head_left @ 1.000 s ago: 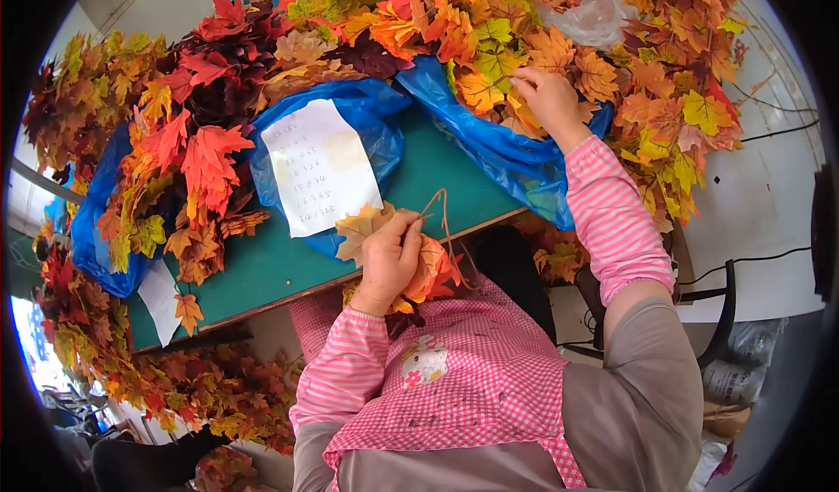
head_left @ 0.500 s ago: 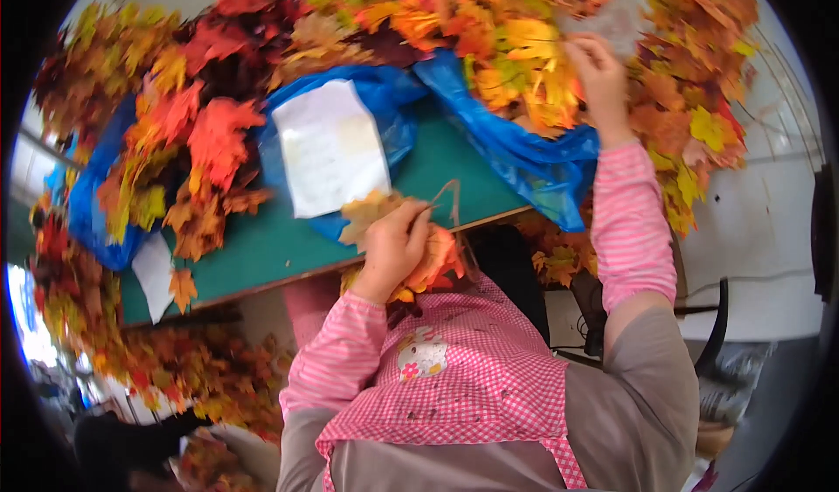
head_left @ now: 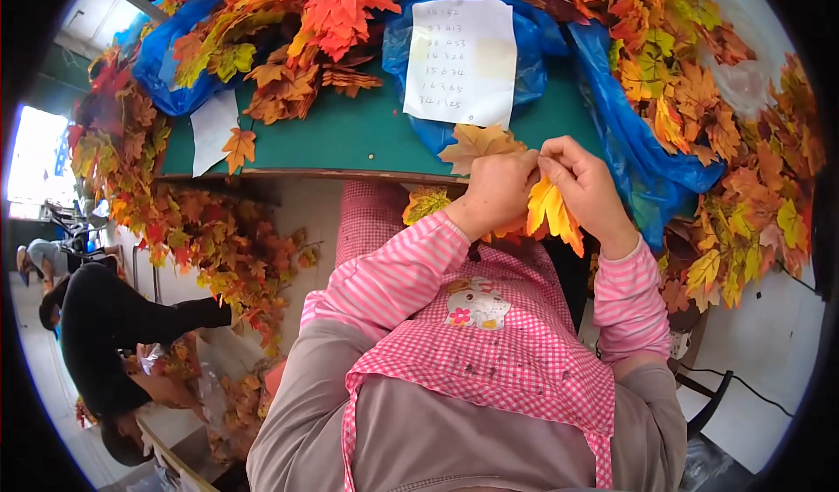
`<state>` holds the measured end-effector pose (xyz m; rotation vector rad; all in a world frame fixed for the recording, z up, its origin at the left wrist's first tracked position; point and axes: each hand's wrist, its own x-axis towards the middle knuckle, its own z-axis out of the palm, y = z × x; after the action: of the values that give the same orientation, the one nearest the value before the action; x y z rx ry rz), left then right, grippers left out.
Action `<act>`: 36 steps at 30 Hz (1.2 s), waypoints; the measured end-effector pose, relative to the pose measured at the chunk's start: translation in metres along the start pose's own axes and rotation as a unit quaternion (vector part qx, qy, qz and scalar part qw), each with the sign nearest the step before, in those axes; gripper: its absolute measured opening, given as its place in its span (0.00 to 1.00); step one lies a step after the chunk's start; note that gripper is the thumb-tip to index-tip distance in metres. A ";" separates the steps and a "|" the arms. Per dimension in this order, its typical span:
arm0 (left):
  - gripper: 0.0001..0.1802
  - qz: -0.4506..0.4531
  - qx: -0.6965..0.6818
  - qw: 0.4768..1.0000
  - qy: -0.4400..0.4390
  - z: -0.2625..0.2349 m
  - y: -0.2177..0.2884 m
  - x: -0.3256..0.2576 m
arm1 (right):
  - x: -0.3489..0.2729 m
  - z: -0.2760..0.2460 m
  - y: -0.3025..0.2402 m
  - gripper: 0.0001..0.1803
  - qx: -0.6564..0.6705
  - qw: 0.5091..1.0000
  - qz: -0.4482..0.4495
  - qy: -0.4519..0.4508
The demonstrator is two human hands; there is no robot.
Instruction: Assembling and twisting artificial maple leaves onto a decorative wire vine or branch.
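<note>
My left hand (head_left: 500, 193) is closed at the table's front edge, gripping a strand of artificial maple leaves. One tan-orange maple leaf (head_left: 474, 145) sticks out past its knuckles, and a yellow-green maple leaf (head_left: 426, 203) hangs by the wrist. Right beside it, my right hand (head_left: 587, 193) pinches a yellow-orange maple leaf (head_left: 553, 212), its fingertips meeting those of the left hand. The stem at the pinch is hidden by the fingers.
A handwritten white sheet (head_left: 459, 59) lies on a blue plastic bag on the green table (head_left: 341, 138). Another blue bag (head_left: 642, 164) holds leaves at the right. Piles of leaves (head_left: 236, 260) hang at the left, where a person in black (head_left: 105, 326) bends over.
My right hand has come from the leaf pile on the right to my left hand, bringing a yellow-orange maple leaf. The view has shifted, showing more of the left side.
</note>
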<state>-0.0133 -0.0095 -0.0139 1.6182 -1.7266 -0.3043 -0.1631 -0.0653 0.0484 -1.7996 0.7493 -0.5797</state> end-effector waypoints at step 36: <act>0.06 -0.071 -0.276 0.959 0.009 0.002 -0.015 0.005 | -0.003 -0.005 0.047 0.07 -0.113 0.985 -0.026 0.131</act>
<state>-0.0025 -0.0178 -0.0229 1.3190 -1.3498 -0.7644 -0.1790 -0.0779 0.0053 -1.9781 0.9793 -0.8037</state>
